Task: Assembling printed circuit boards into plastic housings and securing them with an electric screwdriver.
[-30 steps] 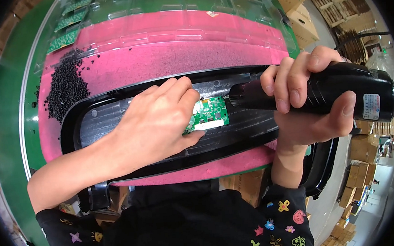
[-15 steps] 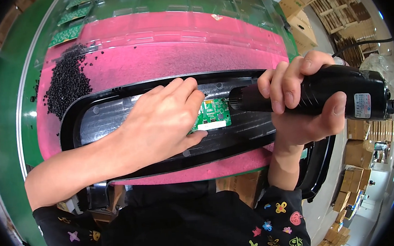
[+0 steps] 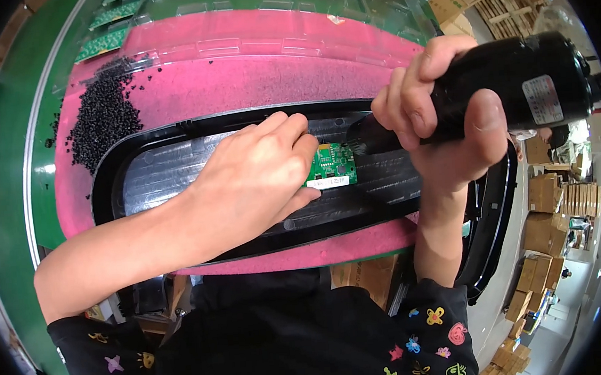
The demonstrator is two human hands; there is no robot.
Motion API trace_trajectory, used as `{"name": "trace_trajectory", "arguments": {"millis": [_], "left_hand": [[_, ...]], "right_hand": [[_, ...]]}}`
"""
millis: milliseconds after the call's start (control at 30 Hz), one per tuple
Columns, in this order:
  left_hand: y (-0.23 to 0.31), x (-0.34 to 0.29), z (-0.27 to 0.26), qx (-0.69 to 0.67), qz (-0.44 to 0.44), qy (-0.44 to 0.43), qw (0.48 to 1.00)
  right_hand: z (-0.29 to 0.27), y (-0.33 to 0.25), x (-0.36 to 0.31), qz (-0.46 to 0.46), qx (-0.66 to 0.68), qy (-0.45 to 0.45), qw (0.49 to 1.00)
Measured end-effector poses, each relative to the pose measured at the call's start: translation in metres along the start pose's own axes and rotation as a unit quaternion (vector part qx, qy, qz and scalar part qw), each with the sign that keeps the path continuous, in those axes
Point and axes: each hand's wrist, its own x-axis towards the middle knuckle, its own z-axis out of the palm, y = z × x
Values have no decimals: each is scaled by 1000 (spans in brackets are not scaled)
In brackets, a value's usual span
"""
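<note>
A green circuit board (image 3: pixel 333 163) with a white label strip along its near edge lies inside a long black plastic shell (image 3: pixel 167 170). From the left, my left hand (image 3: pixel 254 171) grips the board's left edge between fingers and thumb. My right hand (image 3: pixel 441 111) is wrapped round a thick black electric screwdriver (image 3: pixel 509 84), its back end tilted up to the right. Its narrow front end points left at the board's right edge. The bit and any screw there cannot be made out.
A heap of small black screws (image 3: pixel 104 114) lies left of the shell on the pink mat (image 3: pixel 238 87). Clear plastic trays (image 3: pixel 235 49) sit behind it, with more green boards (image 3: pixel 102 44) at the far left. Another black shell (image 3: pixel 492 233) stands at right; cardboard boxes (image 3: pixel 543 223) lie beyond.
My right hand has lifted and tilted the screwdriver, its back end now higher. The board and my left hand have shifted slightly right; the shell has turned a little.
</note>
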Motion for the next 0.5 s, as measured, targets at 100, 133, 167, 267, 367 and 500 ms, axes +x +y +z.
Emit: {"name": "trace_trajectory", "arguments": {"millis": [100, 133, 167, 267, 367, 500], "left_hand": [[-1, -1, 1, 10, -4, -3, 1000], [-1, -1, 3, 8, -6, -6, 1000], [-1, -1, 3, 7, -7, -10, 1000], [0, -2, 4, 21, -1, -4, 1000], [0, -3, 2, 23, -8, -15, 1000], [-2, -3, 1, 26, -6, -21, 999]], "right_hand": [[2, 2, -1, -3, -8, 25, 1000], [1, 4, -2, 2, 7, 46, 999], [-2, 4, -5, -9, 97, 24, 995], [-1, -2, -14, -37, 66, 30, 997], [3, -2, -12, -35, 74, 41, 996], [-3, -6, -6, -52, 160, -32, 985]]}}
